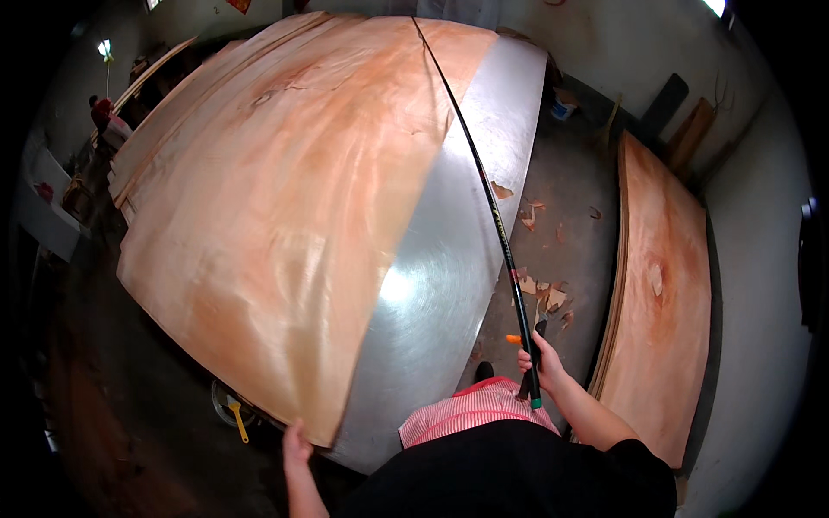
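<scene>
A large, thin wood veneer sheet (259, 224), orange-brown and glossy, lies over a shiny metal tabletop (393, 345). At the sheet's near edge, by its corner, my left hand (298, 445) is closed on the rim; part of its fingers is hidden. My right hand (541, 363) is wrapped round the thick, green-tipped end of a long black tapered pole (494, 207). That pole slants away over the metal to the sheet's far edge. A small orange piece (514, 338) and a dark flat piece (541, 327) stick out by the right hand; their kind is unclear.
More veneer sheets (164, 142) are layered along the left. A second veneer stack (661, 276) stands at the right near the wall. Wood scraps (542, 298) litter the floor between. A yellow-handled brush (237, 420) sits below the table's near edge. Another person (105, 116) is far left.
</scene>
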Demonstrator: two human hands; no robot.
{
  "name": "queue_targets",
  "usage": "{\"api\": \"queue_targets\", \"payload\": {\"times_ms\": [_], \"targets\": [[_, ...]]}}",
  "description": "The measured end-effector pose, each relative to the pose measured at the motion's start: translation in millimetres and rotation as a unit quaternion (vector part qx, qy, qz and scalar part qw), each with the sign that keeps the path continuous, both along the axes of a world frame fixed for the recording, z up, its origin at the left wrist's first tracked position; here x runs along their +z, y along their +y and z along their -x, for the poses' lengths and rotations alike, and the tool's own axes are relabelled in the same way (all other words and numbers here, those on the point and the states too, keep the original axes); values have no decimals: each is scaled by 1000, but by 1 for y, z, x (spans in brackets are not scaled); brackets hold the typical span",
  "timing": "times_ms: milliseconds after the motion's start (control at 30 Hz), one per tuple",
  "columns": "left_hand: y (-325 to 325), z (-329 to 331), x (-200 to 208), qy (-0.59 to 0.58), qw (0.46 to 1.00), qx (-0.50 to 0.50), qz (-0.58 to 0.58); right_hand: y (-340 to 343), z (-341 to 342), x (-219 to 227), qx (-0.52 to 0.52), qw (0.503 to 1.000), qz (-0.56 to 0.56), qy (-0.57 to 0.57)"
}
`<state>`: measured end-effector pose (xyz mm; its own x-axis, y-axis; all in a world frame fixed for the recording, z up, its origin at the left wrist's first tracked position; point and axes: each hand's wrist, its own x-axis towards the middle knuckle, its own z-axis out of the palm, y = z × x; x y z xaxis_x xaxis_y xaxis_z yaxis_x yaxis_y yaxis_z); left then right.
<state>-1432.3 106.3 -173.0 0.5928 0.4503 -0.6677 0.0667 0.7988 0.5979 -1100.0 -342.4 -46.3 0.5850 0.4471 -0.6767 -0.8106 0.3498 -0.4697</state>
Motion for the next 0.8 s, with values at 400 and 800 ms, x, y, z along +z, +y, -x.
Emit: {"api": "queue_targets", "payload": {"times_ms": [400,800], "targets": [[-152,-14,29,245,752,-584,-181,0,-17,-22,6,999,-15,-45],[-250,-286,70,17,951,-306,-44,-33,-89,1,423,681,88,-591]]}}
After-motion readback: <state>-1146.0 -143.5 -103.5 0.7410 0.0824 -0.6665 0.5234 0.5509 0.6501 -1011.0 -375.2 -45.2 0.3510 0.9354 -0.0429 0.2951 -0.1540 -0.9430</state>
